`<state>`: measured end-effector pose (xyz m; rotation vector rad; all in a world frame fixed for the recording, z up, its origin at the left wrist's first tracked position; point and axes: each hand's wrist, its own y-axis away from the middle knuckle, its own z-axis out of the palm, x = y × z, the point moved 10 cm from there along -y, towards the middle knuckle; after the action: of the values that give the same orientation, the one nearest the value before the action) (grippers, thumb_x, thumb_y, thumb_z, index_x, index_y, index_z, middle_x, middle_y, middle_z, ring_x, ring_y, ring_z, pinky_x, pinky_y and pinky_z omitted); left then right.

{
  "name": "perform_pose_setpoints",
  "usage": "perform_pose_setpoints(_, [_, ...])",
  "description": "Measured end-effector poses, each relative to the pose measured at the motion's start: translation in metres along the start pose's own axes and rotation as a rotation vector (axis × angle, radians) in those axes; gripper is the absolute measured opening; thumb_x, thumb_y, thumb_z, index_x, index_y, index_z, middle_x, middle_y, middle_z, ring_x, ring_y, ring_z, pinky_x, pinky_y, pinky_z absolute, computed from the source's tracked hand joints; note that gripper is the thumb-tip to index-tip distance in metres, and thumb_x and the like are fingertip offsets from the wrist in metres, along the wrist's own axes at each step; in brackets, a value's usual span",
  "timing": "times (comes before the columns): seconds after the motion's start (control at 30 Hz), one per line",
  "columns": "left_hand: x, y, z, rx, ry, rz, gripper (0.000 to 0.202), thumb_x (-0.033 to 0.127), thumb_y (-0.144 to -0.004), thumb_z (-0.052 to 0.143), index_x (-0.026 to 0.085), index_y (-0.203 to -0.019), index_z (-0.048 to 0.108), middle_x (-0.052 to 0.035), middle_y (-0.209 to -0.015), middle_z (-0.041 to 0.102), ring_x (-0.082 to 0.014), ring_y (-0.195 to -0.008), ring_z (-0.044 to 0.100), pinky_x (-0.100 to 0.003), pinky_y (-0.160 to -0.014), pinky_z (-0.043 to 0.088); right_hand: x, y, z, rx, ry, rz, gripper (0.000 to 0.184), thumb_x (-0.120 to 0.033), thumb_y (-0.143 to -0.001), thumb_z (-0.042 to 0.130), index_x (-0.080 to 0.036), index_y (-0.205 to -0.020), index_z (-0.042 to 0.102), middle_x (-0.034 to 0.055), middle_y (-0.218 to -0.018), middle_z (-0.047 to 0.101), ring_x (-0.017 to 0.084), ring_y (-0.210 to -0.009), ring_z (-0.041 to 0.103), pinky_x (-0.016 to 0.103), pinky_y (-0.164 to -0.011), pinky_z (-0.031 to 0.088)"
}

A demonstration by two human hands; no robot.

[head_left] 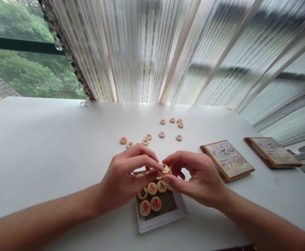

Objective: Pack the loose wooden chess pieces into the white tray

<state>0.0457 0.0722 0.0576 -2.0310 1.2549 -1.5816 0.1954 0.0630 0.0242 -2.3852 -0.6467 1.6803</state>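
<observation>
Pinching one round piece (164, 170): left hand (125, 170), right hand (198, 174). Below, one tray (165, 220). Rightward, two boxes (232, 162).

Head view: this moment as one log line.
left hand: touching round piece; right hand: pinching same piece; open box: beneath, partly filled; loose pieces: beyond box

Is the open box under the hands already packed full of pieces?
No, the white box shows bare floor to the right of the right-hand red-marked piece in its near row.
</observation>
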Motion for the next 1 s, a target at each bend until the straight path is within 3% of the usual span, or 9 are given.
perform_pose_setpoints(0.1, [0.004,0.000,0.002,-0.016,-0.042,0.033,0.016,0.002,-0.086,0.081,0.016,-0.093,0.079,-0.0046,-0.092,0.072,-0.0113,-0.083,0.071,-0.019,-0.076,0.059,0.004,0.000,0.002,-0.010,-0.019,0.050,0.021,-0.026,-0.085,0.086,-0.014,-0.098,0.076,0.0026,-0.070,0.071,0.014,-0.058,0.063,0.026,-0.052,0.052])
perform_pose_setpoints(0.23, [-0.005,0.001,0.006,-0.040,0.009,-0.042,0.022,-0.001,-0.084,0.076,0.017,-0.095,0.074,-0.0030,-0.091,0.071,-0.0117,-0.082,0.068,-0.020,-0.074,0.058,0.005,-0.001,0.005,-0.036,-0.065,0.081,0.018,-0.023,-0.086,0.081,-0.013,-0.100,0.075,0.0046,-0.075,0.072,0.014,-0.060,0.062,0.027,-0.052,0.051])
perform_pose_setpoints(0.5, [-0.041,0.014,0.021,-0.116,0.396,-0.470,0.006,0.015,-0.096,0.066,0.017,-0.101,0.064,-0.0019,-0.087,0.066,-0.0124,-0.077,0.064,-0.025,-0.072,0.058,-0.008,-0.002,0.001,-0.030,0.028,-0.051,0.018,-0.015,-0.084,0.075,-0.017,-0.101,0.071,0.0046,-0.084,0.072,0.015,-0.067,0.062,0.028,-0.058,0.054])
perform_pose_setpoints(0.63, [-0.047,0.019,0.029,-0.142,0.514,-0.593,0.014,0.025,-0.096,0.072,0.017,-0.100,0.061,-0.0027,-0.087,0.066,-0.0141,-0.080,0.066,-0.024,-0.070,0.055,-0.021,-0.002,0.001,-0.027,0.159,-0.176,0.020,-0.012,-0.082,0.075,-0.018,-0.101,0.069,0.0017,-0.081,0.071,0.014,-0.066,0.062,0.028,-0.059,0.053])
perform_pose_setpoints(0.8, [-0.050,0.020,0.031,-0.118,0.547,-0.641,0.023,0.017,-0.087,0.081,0.018,-0.096,0.060,-0.0006,-0.086,0.065,-0.0127,-0.080,0.064,-0.022,-0.070,0.054,-0.028,-0.001,0.003,-0.038,0.242,-0.240,0.023,-0.012,-0.084,0.074,-0.019,-0.105,0.068,0.0016,-0.082,0.072,0.014,-0.067,0.063,0.028,-0.060,0.052])
perform_pose_setpoints(1.0, [-0.047,0.018,0.026,-0.105,0.461,-0.599,0.019,0.017,-0.089,0.077,0.018,-0.095,0.058,0.0005,-0.083,0.063,-0.0117,-0.076,0.061,-0.022,-0.067,0.053,-0.039,0.001,0.003,-0.016,0.276,-0.322,0.017,-0.015,-0.090,0.077,-0.017,-0.104,0.069,0.0066,-0.089,0.074,0.014,-0.073,0.065,0.026,-0.063,0.053])
